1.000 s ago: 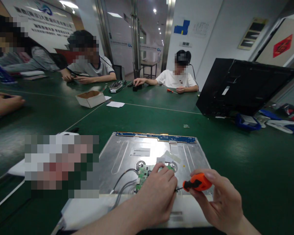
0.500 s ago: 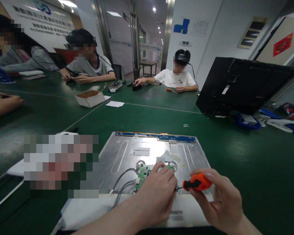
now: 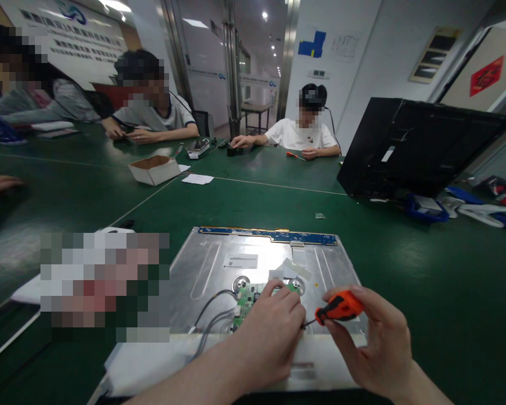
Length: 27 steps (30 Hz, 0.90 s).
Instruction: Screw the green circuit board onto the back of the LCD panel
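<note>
A silver metal display panel [image 3: 219, 264] lies flat on the green table, with a blue strip [image 3: 270, 236] along its far edge. A small green circuit board [image 3: 247, 298] with grey wires [image 3: 211, 323] sits on its near part. My left hand [image 3: 270, 334] rests curled on that board, its fingertips pressed to it. My right hand [image 3: 373, 343] grips an orange-handled screwdriver [image 3: 339, 308], whose dark tip points left toward my left fingers.
A black monitor shell [image 3: 413, 149] stands at the right, with blue and white items [image 3: 425, 208] beside it. A small open cardboard box [image 3: 154, 169] and white paper [image 3: 198, 179] lie further off. Three people sit at the far side. A blurred patch covers the near left.
My right hand has tilted the screwdriver handle up a little and shifted slightly left. A co-worker's hand at the far left edge has drawn back. My left hand stays on the board.
</note>
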Each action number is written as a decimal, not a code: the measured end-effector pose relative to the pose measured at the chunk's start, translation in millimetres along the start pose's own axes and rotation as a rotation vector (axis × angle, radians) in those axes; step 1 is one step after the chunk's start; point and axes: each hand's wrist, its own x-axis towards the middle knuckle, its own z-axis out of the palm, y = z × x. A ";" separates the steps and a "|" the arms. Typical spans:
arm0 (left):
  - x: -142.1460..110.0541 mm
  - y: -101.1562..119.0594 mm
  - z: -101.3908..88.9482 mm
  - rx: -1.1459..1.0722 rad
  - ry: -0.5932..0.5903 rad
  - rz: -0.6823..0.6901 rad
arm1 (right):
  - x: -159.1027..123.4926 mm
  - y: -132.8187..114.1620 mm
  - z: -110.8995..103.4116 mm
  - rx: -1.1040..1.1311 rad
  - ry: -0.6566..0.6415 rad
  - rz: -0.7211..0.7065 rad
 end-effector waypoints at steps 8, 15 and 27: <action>0.6 0.4 -1.2 0.006 -0.008 0.001 | -3.8 4.7 2.7 -0.046 0.032 -0.017; 0.1 0.1 0.9 0.002 0.001 -0.001 | 0.4 1.9 2.7 -0.007 -0.026 -0.028; -0.5 0.4 1.8 0.011 0.027 -0.002 | -1.3 3.1 -4.9 0.037 -0.138 -0.029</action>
